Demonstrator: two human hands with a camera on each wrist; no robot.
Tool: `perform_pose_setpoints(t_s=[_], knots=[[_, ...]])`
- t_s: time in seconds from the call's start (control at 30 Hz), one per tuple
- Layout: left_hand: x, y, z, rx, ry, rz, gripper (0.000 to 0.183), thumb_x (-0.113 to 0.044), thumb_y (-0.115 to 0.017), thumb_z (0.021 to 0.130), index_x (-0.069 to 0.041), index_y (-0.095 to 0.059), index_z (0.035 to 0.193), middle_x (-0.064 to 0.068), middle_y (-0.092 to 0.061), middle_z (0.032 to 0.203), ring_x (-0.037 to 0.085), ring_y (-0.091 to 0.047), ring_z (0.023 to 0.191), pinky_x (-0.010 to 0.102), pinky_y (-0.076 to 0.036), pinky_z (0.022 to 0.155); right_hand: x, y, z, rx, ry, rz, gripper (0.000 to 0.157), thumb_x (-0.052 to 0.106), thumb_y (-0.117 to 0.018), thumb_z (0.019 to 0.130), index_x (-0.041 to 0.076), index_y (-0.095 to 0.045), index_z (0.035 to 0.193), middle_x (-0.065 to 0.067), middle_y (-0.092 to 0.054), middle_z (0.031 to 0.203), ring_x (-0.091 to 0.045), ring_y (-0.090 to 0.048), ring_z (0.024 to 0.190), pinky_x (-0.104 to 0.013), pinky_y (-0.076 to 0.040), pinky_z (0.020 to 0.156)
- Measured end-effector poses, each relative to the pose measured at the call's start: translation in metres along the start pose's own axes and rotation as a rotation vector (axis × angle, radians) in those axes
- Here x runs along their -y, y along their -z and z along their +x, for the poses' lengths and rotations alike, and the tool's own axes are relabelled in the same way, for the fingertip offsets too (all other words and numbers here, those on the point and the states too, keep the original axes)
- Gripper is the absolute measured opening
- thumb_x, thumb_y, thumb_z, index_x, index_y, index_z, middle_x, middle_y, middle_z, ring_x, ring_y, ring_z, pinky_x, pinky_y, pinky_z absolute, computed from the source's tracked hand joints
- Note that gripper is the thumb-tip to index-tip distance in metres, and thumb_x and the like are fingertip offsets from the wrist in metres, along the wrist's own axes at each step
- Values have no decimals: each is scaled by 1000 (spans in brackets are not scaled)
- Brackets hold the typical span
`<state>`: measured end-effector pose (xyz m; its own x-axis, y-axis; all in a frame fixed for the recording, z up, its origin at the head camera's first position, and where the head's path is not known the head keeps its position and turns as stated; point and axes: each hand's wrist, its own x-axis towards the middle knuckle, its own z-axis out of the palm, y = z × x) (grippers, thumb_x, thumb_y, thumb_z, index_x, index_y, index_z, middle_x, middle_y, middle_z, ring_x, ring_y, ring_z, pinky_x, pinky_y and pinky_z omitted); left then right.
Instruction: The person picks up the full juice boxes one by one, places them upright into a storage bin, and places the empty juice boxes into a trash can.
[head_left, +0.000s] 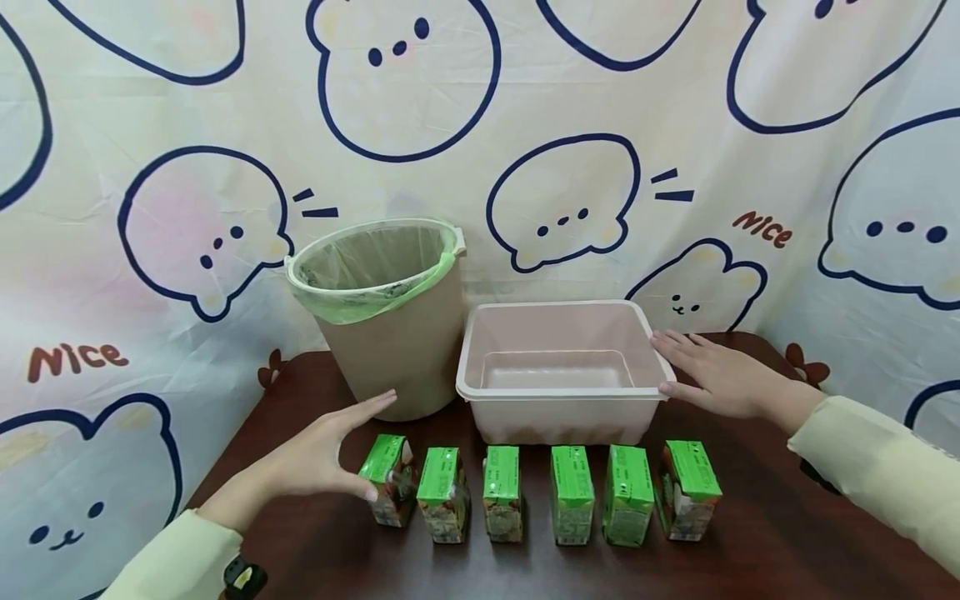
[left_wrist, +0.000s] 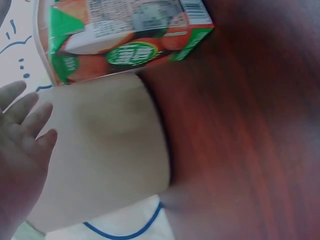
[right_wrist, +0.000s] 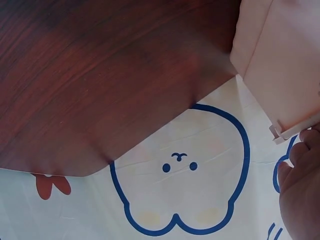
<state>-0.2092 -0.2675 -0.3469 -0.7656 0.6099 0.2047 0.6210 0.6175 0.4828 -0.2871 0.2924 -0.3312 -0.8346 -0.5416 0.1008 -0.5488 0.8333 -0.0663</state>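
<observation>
Several small green-topped drink cartons stand in a row on the table. My left hand (head_left: 318, 454) is beside the leftmost carton (head_left: 392, 483), with thumb and fingers spread wide and nothing held. In the left wrist view, that carton (left_wrist: 132, 37) shows red and orange printing, and the left hand (left_wrist: 22, 145) has its fingers apart. Behind the row sits a pale pink plastic basin (head_left: 562, 417). On its right rim rests my right hand (head_left: 716, 379), fingers extended; the right wrist view shows fingertips of the right hand (right_wrist: 302, 180) at the edge of the basin (right_wrist: 280, 70).
A beige trash bin (head_left: 397, 358) lined with a green bag (head_left: 352, 308) stands behind the left hand, left of the basin. The dark wooden table (head_left: 540, 571) backs onto a cartoon-printed cloth (head_left: 420, 200).
</observation>
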Motion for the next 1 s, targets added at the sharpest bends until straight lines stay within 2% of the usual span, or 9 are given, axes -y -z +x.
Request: perform_pose_setpoints(t_s=[0.2, 0.37, 0.43, 0.57, 0.7, 0.83, 1.0], knots=[[7, -13, -7, 59, 94, -150, 96, -37, -90, 67, -25, -40, 148, -3, -42, 147, 24, -39, 134, 60, -37, 101, -1, -2, 0, -10, 6, 1, 78, 57, -45, 97, 9, -25, 154, -20, -26, 155, -45, -24, 140, -64, -22, 108], [12, -22, -9, 62, 123, -244, 89, -33, -89, 69, -27, -42, 144, -2, -44, 146, 27, -37, 135, 62, -34, 101, -3, -4, 0, -12, 2, 7, 79, 58, -46, 97, 9, -24, 155, -21, -26, 156, -45, -24, 140, -65, -23, 107], [13, -26, -10, 51, 137, -278, 87, -31, -89, 69, -29, -43, 143, -1, -45, 144, 27, -37, 134, 60, -35, 101, -3, -5, 0, -7, -3, 9, 79, 58, -45, 97, 10, -23, 155, -21, -26, 156, -45, -24, 140, -65, -23, 107], [17, -32, -10, 42, 163, -344, 84, -28, -89, 69, -28, -45, 140, -3, -51, 137, 21, -46, 126, 44, -42, 99, -2, -5, 0, -4, -10, 10, 79, 58, -45, 96, 11, -22, 155, -20, -25, 156, -43, -23, 141, -64, -23, 108], [21, -38, -9, 27, 158, -387, 81, -24, -88, 71, -24, -46, 139, -2, -56, 128, 18, -53, 115, 31, -45, 92, -1, -4, -1, -10, -9, 15, 78, 57, -46, 97, 10, -24, 155, -20, -26, 156, -42, -23, 141, -64, -22, 108], [24, -41, -9, 11, 133, -435, 76, -19, -86, 73, -18, -46, 138, 3, -59, 122, 18, -57, 107, 30, -49, 87, 1, -3, -2, -7, -15, 13, 78, 57, -45, 97, 10, -23, 155, -20, -25, 156, -43, -23, 141, -64, -23, 108], [27, -42, -8, 4, 96, -517, 71, -8, -84, 76, -4, -47, 136, 14, -61, 116, 19, -61, 97, 32, -54, 78, 0, -4, -2, -9, -19, 17, 78, 56, -45, 97, 10, -22, 155, -20, -25, 156, -44, -24, 141, -65, -23, 107]])
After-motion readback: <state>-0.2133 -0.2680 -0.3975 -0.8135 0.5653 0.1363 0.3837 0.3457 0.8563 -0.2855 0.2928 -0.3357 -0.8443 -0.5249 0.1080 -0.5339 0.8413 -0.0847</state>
